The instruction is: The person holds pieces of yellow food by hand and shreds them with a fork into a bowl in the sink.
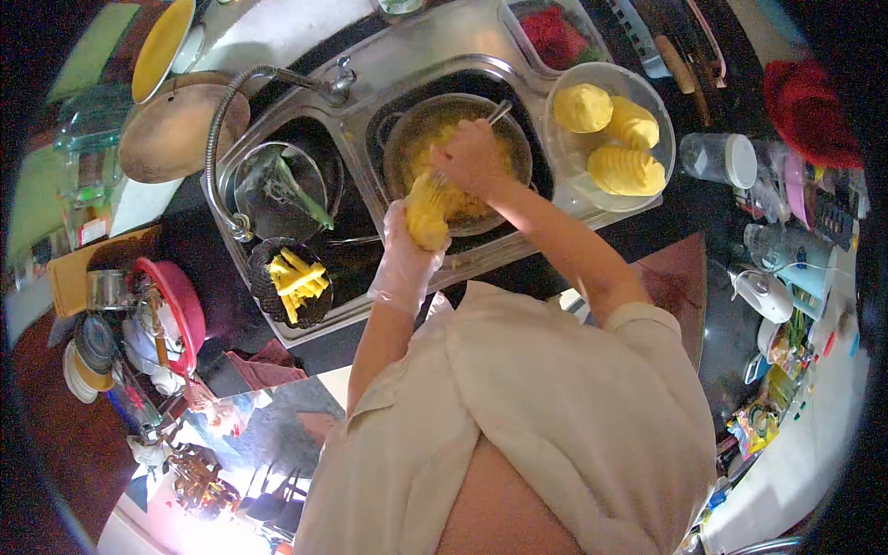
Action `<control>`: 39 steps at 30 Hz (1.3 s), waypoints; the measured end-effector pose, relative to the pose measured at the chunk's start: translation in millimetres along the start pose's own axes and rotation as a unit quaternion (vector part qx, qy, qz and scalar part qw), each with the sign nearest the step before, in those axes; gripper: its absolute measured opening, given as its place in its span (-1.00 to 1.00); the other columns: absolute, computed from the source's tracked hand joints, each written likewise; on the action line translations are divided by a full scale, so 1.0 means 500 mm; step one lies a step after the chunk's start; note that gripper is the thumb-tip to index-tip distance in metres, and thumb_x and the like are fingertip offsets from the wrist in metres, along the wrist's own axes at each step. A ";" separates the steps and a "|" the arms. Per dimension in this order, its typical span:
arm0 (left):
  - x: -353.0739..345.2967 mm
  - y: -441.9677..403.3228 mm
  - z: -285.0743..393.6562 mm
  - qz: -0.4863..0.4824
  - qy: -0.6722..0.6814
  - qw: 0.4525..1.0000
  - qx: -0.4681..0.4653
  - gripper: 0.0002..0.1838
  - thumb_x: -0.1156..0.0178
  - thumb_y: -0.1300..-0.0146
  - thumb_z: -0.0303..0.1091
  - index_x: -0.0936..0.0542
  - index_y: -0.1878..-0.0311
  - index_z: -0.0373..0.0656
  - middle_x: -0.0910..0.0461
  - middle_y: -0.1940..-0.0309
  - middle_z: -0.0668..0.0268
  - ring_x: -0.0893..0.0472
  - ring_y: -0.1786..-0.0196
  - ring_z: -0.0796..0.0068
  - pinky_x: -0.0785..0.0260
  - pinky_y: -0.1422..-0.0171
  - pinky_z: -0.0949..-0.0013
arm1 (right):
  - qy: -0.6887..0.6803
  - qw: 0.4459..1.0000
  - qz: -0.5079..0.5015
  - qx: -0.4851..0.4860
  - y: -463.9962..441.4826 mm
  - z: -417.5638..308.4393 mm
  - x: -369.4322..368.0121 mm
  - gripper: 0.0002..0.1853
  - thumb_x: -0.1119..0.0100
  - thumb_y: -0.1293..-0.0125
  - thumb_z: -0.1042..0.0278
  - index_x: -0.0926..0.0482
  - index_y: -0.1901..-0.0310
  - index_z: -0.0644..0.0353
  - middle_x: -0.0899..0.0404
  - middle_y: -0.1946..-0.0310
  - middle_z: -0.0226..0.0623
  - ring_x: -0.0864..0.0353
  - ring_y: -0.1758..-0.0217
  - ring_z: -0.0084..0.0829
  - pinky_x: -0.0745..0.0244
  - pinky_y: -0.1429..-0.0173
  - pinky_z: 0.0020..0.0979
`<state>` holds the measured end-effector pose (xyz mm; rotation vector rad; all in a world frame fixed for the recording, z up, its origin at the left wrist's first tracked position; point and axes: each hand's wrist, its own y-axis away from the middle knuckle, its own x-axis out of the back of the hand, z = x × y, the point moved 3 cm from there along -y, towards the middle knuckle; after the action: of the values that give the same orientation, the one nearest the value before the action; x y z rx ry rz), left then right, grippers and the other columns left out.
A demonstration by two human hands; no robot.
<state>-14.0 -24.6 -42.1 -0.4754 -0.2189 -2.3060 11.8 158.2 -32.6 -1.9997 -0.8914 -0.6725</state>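
Note:
Over the right basin of the sink, my left hand point(407, 252), in a clear plastic glove, is closed around a peeled yellow pineapple point(427, 217). My right hand point(474, 159) is bare and closed on a metal tool point(500, 112), whose end sticks out past the fingers; its working end is at the pineapple's upper part. Beneath both hands a round pot point(398, 153) with yellow bits sits in the basin. Several peeled pineapples with carved grooves lie in a clear tub point(662, 125) at the right.
A glass bowl point(242, 190) with a green-handled item stands in the left basin. Yellow strips fill a small black basket point(268, 301). The curved faucet hose point(220, 120) rises at the left. A red mesh item point(552, 37) lies in a container behind the tub.

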 end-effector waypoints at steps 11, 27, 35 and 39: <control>-0.007 0.006 -0.078 -0.017 0.330 0.903 0.273 -0.66 -0.24 -0.04 -0.30 -0.45 0.09 -0.10 -0.52 0.28 0.28 -0.55 0.29 0.42 -0.43 0.34 0.39 | 0.107 0.993 -0.029 0.030 0.001 0.034 -0.014 -0.62 -0.21 -0.05 0.12 -0.48 0.81 0.13 -0.43 0.76 -0.26 -0.44 0.47 -0.20 -0.22 0.27 -0.11; 0.024 0.001 0.082 -0.003 -0.099 0.995 -0.016 -0.25 -0.36 0.22 -0.61 -0.30 -0.14 -0.12 -0.40 0.00 0.15 -0.45 -0.07 0.28 -0.44 0.01 0.32 | 0.024 1.000 0.002 0.011 0.027 -0.019 -0.007 -0.62 -0.15 -0.08 0.07 -0.52 0.76 0.12 -0.51 0.68 -0.29 -0.48 0.45 -0.25 -0.25 0.20 -0.17; 0.020 0.011 0.049 -0.033 0.182 0.963 0.194 -0.49 -0.32 0.02 -0.41 -0.40 -0.04 -0.07 -0.46 0.07 0.23 -0.52 0.10 0.36 -0.44 0.06 0.37 | 0.035 0.999 -0.033 0.001 0.019 -0.025 -0.001 -0.65 -0.16 -0.09 0.09 -0.51 0.72 0.11 -0.49 0.68 -0.30 -0.49 0.40 -0.25 -0.28 0.17 -0.16; 0.002 0.003 0.028 -0.013 0.580 0.689 0.434 -0.69 -0.16 -0.20 -0.15 -0.44 0.02 0.03 -0.53 0.16 0.34 -0.56 0.20 0.42 -0.48 0.20 0.39 | 0.199 0.972 -0.080 0.090 -0.001 0.038 -0.014 -0.64 -0.15 -0.09 0.10 -0.53 0.74 0.11 -0.51 0.67 -0.30 -0.50 0.39 -0.24 -0.30 0.21 -0.12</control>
<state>-9.7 -22.3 -28.7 1.4314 -0.5970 -1.7824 9.8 172.1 -47.0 -1.5676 -0.8388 -1.0060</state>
